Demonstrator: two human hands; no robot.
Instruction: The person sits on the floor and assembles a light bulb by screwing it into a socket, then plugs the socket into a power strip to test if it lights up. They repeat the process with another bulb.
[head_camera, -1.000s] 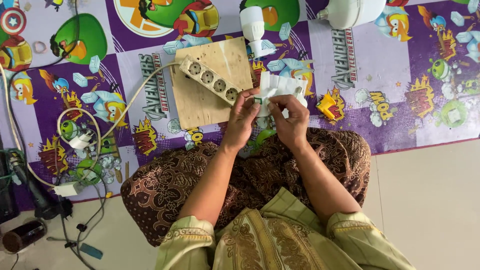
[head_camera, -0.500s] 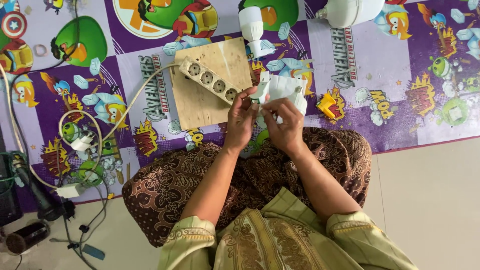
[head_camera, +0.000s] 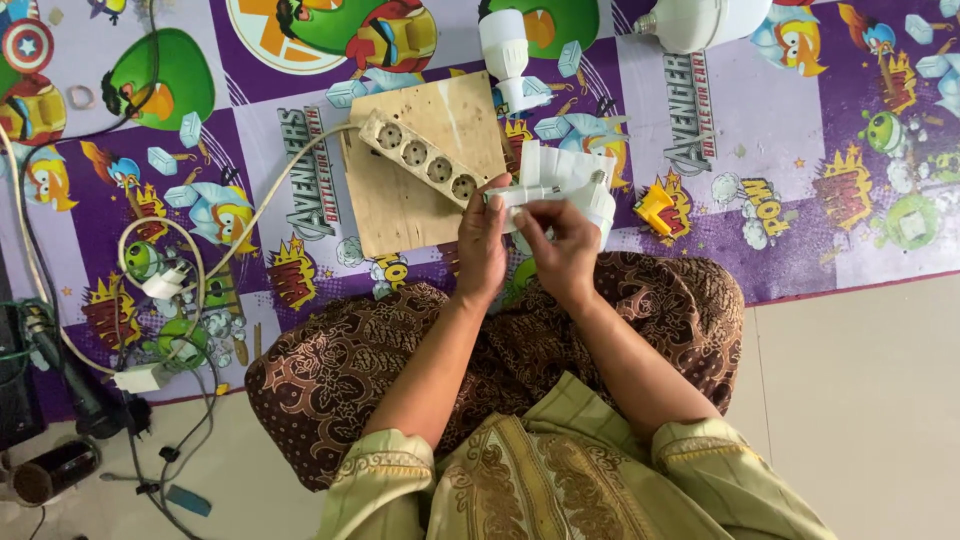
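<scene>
White cable (head_camera: 255, 215) curls off at the far left of the mat (head_camera: 800, 200), running up to the beige four-socket power strip (head_camera: 420, 160) that sits on a plywood board (head_camera: 420, 200). None of that has shifted against the earlier frames.

What did change: over the last second we see both hands drift slightly up and away from the lap, and the white lamp part (head_camera: 560, 190) now sits higher, just right of the strip's near end, its metal screw tip pointing right. Looks like the piece has been turned in the grip rather than set down.

Left hand (head_camera: 482, 245): fingers curled, thumb and forefinger pinching the left end of the part. Right hand (head_camera: 562, 250): fingers closed on its underside, thumb on top. Both grip it above the mat, clear of the board.

Further right, a yellow printed figure only.
</scene>
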